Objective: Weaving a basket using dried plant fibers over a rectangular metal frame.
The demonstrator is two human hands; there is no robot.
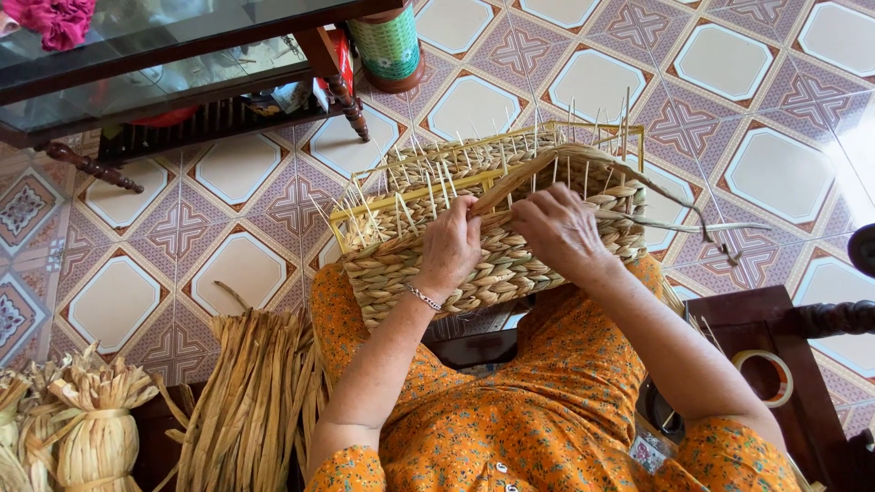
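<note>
On an orange-clad lap, the left hand [449,244] and right hand [558,226] are pinching, fingers closed, a flat straw strand [583,159] atop a half-woven basket [497,264].

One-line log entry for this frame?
left hand: pinching fibre strand | right hand: on woven basket rim | basket: on lap | loose fibre bundle: at left

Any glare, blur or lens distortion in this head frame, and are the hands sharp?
Head view: bright daylight glare on the floor tiles at right; left hand, right hand and woven basket sharp; mild wide-angle bending at edges; glass table shows reflections.
</note>
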